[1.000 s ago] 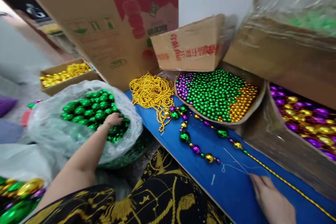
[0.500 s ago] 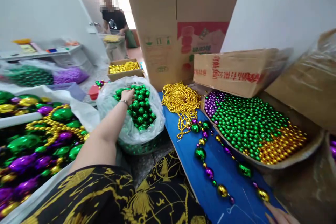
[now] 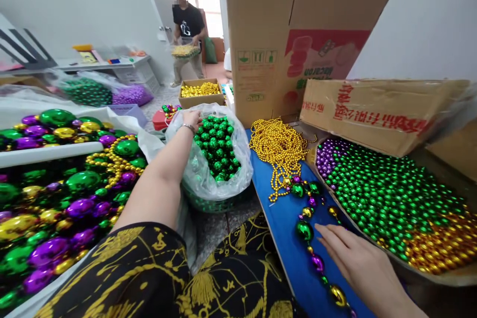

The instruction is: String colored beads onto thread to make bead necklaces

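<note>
My left hand [image 3: 192,119] is at the upper left rim of a clear plastic bag [image 3: 175,134], its fingers curled over the edge. Shiny green beads [image 3: 218,146] fill the bag. My right hand [image 3: 354,258] reaches over the blue board [image 3: 276,213], fingers stretched out and close together, with nothing visibly held. Just left of its fingertips lies a string of large green, purple and gold beads [image 3: 304,231]. Behind that string, a heap of gold bead chains [image 3: 279,146] rests on the board. Part of the bead string is hidden beneath my right hand.
On the right, an open carton holds green, purple and gold beads [image 3: 376,194]. A tall cardboard box [image 3: 257,20] stands behind. Large mixed beads [image 3: 80,184] fill a lined container at left. A person [image 3: 188,25] carries a tray near the door, beyond a box of gold beads [image 3: 201,89].
My left hand has shifted from above the green beads to the bag's left rim. My right hand has come up from the bottom edge over the board. The view has turned left.
</note>
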Motion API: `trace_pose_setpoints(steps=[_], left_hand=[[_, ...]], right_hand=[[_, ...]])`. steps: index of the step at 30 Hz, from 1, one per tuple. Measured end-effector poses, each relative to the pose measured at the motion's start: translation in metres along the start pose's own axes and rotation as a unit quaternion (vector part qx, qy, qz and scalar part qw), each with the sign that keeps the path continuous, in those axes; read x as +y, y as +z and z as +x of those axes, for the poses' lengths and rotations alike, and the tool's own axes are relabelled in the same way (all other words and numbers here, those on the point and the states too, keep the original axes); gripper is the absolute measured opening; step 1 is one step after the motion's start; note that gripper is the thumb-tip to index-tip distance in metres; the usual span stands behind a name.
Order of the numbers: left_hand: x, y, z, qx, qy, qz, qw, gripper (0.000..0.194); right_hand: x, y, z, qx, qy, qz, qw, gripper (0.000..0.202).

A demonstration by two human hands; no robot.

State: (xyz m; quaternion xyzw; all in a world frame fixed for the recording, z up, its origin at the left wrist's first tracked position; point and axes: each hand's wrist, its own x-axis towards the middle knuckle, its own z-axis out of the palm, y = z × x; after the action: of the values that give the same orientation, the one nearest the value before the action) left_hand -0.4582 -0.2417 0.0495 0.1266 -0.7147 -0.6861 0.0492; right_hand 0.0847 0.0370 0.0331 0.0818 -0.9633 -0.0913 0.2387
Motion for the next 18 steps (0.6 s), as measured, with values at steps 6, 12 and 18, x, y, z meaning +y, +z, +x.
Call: trace_pose_setpoints(steps=[6,12,18], left_hand=[[-0.007,0.001,0.013,-0.012,0.006,0.004,1.0,0.026],[-0.014,0.004,0.02,-0.021,0.002,0.001,1.0,0.022],[-0.009,-0.004,0.032,-0.003,0.025,0.005,1.0,0.019]], right_hand=[[-0.006,0.01,0.039,-0.017,-0.03,0.0,0.999,0.036],[-0.008,0.016,0.074,-0.019,-0.065,-0.002,0.998,0.028],[-0.017,0.034,0.098,-0.03,-0.09,0.012,0.995,0.022]])
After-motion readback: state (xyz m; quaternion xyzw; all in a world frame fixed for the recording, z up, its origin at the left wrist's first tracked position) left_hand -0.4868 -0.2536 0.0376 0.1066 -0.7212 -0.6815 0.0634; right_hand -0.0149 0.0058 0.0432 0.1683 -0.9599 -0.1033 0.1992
